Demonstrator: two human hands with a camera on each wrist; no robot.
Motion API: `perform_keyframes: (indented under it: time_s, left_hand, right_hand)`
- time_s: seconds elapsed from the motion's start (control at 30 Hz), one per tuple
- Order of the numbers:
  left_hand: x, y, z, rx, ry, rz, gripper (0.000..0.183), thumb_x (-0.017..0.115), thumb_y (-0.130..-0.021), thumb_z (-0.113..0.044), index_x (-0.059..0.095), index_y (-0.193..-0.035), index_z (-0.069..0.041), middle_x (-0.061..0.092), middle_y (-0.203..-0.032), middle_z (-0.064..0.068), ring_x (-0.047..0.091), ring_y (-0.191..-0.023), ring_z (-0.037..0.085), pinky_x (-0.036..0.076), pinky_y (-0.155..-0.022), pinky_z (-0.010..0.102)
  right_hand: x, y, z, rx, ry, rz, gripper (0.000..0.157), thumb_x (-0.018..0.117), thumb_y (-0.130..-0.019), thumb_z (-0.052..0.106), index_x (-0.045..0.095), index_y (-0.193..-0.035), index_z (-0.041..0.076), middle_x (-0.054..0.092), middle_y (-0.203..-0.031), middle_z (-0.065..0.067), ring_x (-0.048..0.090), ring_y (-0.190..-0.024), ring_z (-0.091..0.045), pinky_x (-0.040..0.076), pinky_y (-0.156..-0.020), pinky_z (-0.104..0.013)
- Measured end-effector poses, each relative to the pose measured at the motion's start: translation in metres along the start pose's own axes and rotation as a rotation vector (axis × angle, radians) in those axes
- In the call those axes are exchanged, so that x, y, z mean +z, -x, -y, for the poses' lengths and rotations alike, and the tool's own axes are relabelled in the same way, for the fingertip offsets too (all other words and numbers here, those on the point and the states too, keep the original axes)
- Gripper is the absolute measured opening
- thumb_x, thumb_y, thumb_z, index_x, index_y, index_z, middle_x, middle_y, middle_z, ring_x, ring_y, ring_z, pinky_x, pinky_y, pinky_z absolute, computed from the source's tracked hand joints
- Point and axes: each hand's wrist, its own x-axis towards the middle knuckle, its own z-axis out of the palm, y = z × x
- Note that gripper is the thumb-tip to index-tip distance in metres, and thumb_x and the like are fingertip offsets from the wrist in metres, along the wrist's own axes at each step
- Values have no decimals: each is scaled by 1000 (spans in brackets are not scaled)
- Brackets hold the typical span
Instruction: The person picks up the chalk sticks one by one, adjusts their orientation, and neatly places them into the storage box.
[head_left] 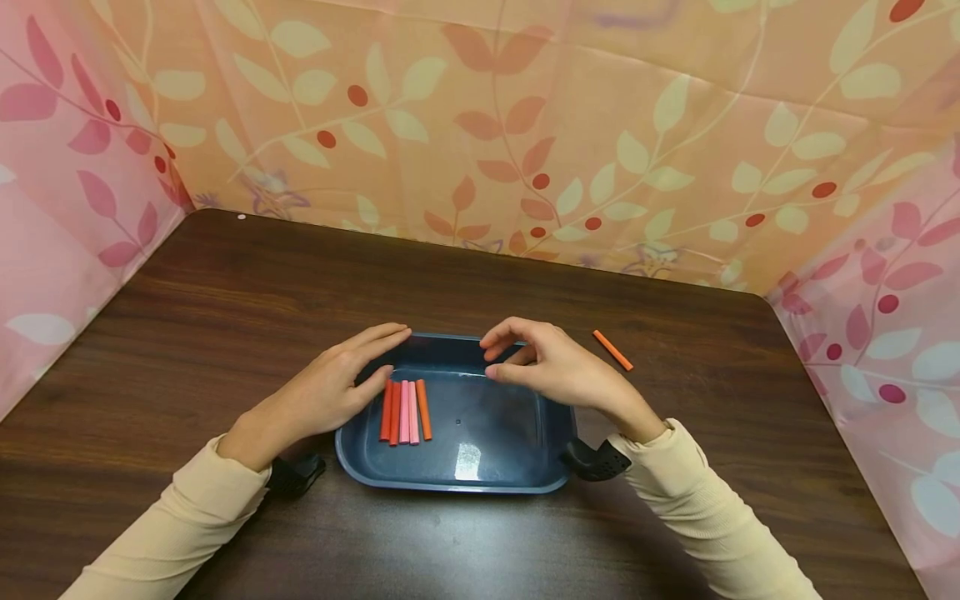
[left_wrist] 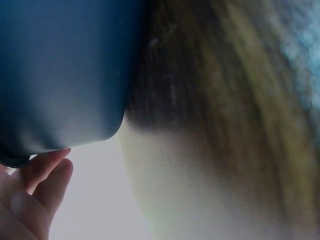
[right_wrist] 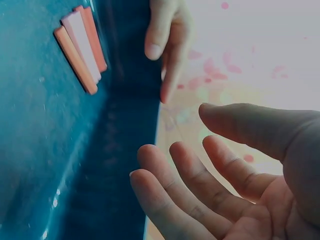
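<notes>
A dark blue plastic tray [head_left: 495,442] is on the table between the hands. Side by side at its left lie two red sticks [head_left: 386,412], two pink sticks [head_left: 405,412] and an orange stick [head_left: 423,410]; whether they are clay or chalk I cannot tell. My left hand [head_left: 341,375] rests at the tray's far left rim, fingers extended and thumb over the inside. Above the far right part of the tray is my right hand [head_left: 551,362], its fingers loosely bent, thumb apart and nothing held. The right wrist view shows this right hand [right_wrist: 225,185] near the rim.
Another orange stick [head_left: 612,350] lies on the dark wooden table [head_left: 300,267], right of the tray. Patterned curtains [head_left: 480,125] stand around the table's back and sides. Black wrist mounts [head_left: 597,460] hang below the sleeves, and a tiny white spot [head_left: 242,217] is at the back left edge.
</notes>
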Motion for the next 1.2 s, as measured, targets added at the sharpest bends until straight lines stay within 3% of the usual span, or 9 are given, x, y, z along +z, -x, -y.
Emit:
perform_keyframes:
  time_s: [0.47,0.73,0.97,1.2]
  left_hand:
    - [-1,1,-2,38,-44,-33,54,61,-94,-5,48,-146,-6,46,-151,14,48,-136,34,42,-108,58]
    - [0,1,-1,46,-23,-46,58,64,-92,-2,46,-147,-3,48,-148,17,53,-131,35,45,-105,56]
    - [1,0,-1,50,-4,-41,55,64,-92,-1,47,-145,-3,48,-148,16,53,-131,34,44,-106,56]
    - [0,0,-2,38,-8,-31,55,64,-93,-2,47,-145,-2,48,-149,16,53,-131,35,43,-107,56]
  right_hand:
    - [-26,24,-22,38,-31,-119,34,70,-92,14,59,-124,6,65,-119,-17,71,-100,-26,52,-75,-25]
    - [-39,34,-38,84,60,-204,33,69,-93,16,60,-124,8,67,-116,-14,72,-99,-24,54,-77,-26]
    - [-49,42,-61,119,231,-304,30,68,-93,16,61,-120,5,69,-114,-16,69,-99,-28,54,-83,-36]
    - [-60,45,-90,138,289,-325,34,66,-94,13,59,-123,-3,68,-116,-22,66,-103,-33,55,-91,-50]
